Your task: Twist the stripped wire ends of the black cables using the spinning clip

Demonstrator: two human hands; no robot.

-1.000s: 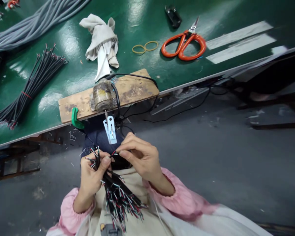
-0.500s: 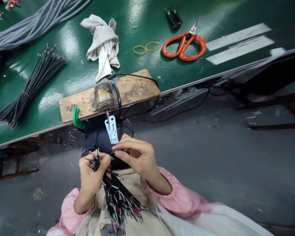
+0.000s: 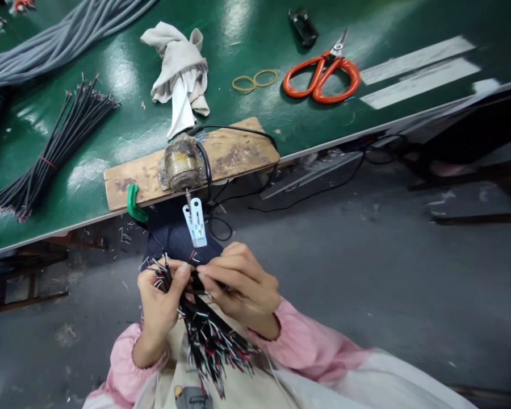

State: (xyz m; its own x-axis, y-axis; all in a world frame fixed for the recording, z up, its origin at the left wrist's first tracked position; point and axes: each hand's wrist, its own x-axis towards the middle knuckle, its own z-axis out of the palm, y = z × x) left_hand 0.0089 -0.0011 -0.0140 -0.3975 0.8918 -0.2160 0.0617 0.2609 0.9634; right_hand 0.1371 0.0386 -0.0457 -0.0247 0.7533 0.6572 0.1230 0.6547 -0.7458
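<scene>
The black cable bundle (image 3: pixel 215 332) lies before the beige apron (image 3: pixel 174 364), clasped in the left hand (image 3: pixel 158 301), seemingly to keep it together, while the right hand (image 3: pixel 241 287) bends close beside, whether gripping anything I cannot tell, and a blue clip (image 3: pixel 195 222) juts past the counter (image 3: pixel 315 122), apparently for easy reach.

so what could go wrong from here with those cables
The black cable bundle, held near one end in the left hand, might slip and scatter. Its splayed wire ends could snag one another. The right hand might knock the light blue clothes peg close by.
</scene>
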